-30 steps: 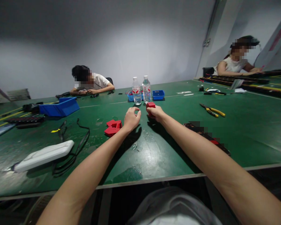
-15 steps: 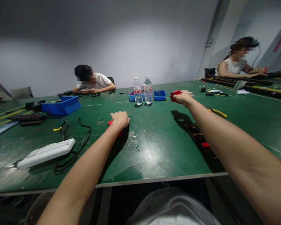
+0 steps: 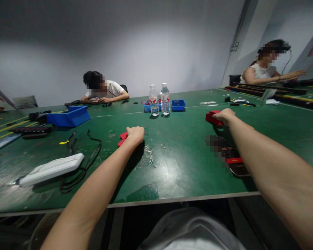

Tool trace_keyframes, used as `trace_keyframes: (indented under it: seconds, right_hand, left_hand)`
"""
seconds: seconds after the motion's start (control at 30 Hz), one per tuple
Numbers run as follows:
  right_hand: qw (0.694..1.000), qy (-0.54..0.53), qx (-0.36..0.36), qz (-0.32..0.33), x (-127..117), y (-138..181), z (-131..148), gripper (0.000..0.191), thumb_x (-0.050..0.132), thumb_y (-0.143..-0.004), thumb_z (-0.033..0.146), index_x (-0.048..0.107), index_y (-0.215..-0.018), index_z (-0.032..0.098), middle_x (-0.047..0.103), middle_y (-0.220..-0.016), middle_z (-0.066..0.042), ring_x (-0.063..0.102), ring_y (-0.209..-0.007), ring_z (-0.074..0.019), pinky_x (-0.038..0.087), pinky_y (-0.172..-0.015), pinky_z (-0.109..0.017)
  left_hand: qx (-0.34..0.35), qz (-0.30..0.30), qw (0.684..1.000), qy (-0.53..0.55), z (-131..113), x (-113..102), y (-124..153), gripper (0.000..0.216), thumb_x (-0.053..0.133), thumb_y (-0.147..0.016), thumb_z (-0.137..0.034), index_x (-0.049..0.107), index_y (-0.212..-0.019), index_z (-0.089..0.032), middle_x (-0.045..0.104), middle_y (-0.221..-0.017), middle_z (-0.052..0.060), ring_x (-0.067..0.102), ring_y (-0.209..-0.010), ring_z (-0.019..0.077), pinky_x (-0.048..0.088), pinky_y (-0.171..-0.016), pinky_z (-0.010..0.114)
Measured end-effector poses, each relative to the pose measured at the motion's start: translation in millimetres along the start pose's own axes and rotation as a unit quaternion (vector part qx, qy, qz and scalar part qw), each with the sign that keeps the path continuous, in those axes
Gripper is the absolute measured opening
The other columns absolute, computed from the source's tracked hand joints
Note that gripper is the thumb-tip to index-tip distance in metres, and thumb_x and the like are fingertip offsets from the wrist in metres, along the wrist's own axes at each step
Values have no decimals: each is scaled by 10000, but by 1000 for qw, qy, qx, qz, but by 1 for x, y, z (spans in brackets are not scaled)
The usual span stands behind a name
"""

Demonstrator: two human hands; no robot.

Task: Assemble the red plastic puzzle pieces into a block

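Note:
My left hand [image 3: 136, 134] is closed at the middle of the green table, fingers curled down beside red blocky pieces [image 3: 123, 135]. Part of that red stuff is hidden by the hand and wrist. Farther right, my right hand [image 3: 227, 116] grips a red block [image 3: 214, 118] by its right side, low over the table or touching it; I cannot tell which. Nearer me, partly under my right forearm, lies a phone [image 3: 228, 148] with lit digits and a red bar on its screen.
Two water bottles [image 3: 154, 100] stand ahead, by a small blue tray [image 3: 178, 105]. A larger blue bin [image 3: 69, 117], a white power bank [image 3: 52, 170] and a black cable [image 3: 90, 165] lie left. Two people sit across the table, one left [image 3: 112, 92], one right [image 3: 261, 74].
My right hand has moved right and downward with the red block. The left fingers, more spread before, are curled in now. More of the phone's screen shows.

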State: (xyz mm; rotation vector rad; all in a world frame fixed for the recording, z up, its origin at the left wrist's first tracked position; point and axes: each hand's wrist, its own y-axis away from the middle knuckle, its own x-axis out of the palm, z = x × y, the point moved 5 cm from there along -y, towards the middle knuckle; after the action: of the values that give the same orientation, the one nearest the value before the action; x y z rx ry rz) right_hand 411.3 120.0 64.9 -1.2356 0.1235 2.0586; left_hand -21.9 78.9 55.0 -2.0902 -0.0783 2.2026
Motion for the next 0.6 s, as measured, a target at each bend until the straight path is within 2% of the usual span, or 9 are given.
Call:
trace_keyframes:
  seconds: [0.07, 0.13, 0.2, 0.27, 0.3, 0.47, 0.53, 0.6]
  right_hand:
    - [999, 33, 40, 17, -1, 7, 8, 438, 751, -701, 240, 669, -1043, -21, 634, -969, -289, 649, -932, -335, 489, -705, -381]
    - [997, 65, 35, 2, -3, 18, 25, 474, 701, -753, 261, 617, -1174, 61, 605, -1126, -259, 607, -1053, -337, 462, -861, -462]
    - [995, 92, -35, -35, -4, 32, 51, 418, 667, -785, 268, 620, -1152, 74, 554, -1217, -255, 549, -1142, -341, 400, -956, -501]
    - [987, 107, -92, -76, -2, 47, 77, 413, 636, -809, 280, 604, -1162, 67, 500, -1276, -259, 488, -1199, -347, 365, -982, -509]
    - [983, 111, -124, -75, 1, 55, 89, 410, 623, -820, 279, 598, -1170, 69, 495, -1278, -252, 481, -1203, -344, 361, -985, -502]
    - [971, 100, -218, -8, 31, 95, 133, 374, 544, -856, 252, 595, -1177, 66, 507, -1252, -235, 499, -1179, -337, 394, -958, -457]
    - [965, 89, -246, 20, 47, 115, 142, 374, 531, -863, 254, 592, -1186, 77, 509, -1259, -234, 524, -1159, -337, 414, -941, -447]
    - [952, 77, -286, 79, 67, 137, 148, 364, 512, -876, 256, 592, -1194, 96, 503, -1289, -227, 575, -1096, -310, 444, -904, -409]
  left_hand:
    - [5, 0, 1000, -11, -3, 3, 0, 170, 558, -787, -200, 726, -806, -180, 722, -946, 229, 669, -985, 360, 405, -892, 496]
    - [4, 1, 1000, -9, -5, 5, 0, 205, 534, -790, -172, 732, -840, -173, 717, -961, 241, 664, -997, 366, 393, -899, 507]
    - [-2, -3, 1000, -6, -4, 4, 0, 221, 525, -789, -151, 730, -870, -165, 709, -991, 247, 649, -1027, 373, 386, -908, 512]
    - [-9, -15, 1000, 1, -2, 2, 0, 198, 552, -783, -161, 721, -887, -160, 694, -1040, 252, 622, -1073, 388, 375, -930, 526]
    - [-14, -24, 1000, 11, 0, 1, -1, 182, 579, -774, -178, 715, -892, -156, 682, -1069, 257, 603, -1098, 403, 363, -944, 543]
    - [-44, -68, 994, 76, 12, 1, -6, 291, 713, -697, -344, 711, -913, -149, 627, -1169, 284, 526, -1163, 477, 302, -961, 669]
    - [-75, -72, 989, 105, 19, 4, -9, 340, 769, -629, -383, 719, -878, -158, 646, -1141, 274, 524, -1158, 491, 303, -950, 699]
    - [-107, -71, 976, 173, 24, 7, -12, 345, 824, -550, -367, 722, -805, -159, 681, -1053, 260, 538, -1143, 502, 317, -945, 706]
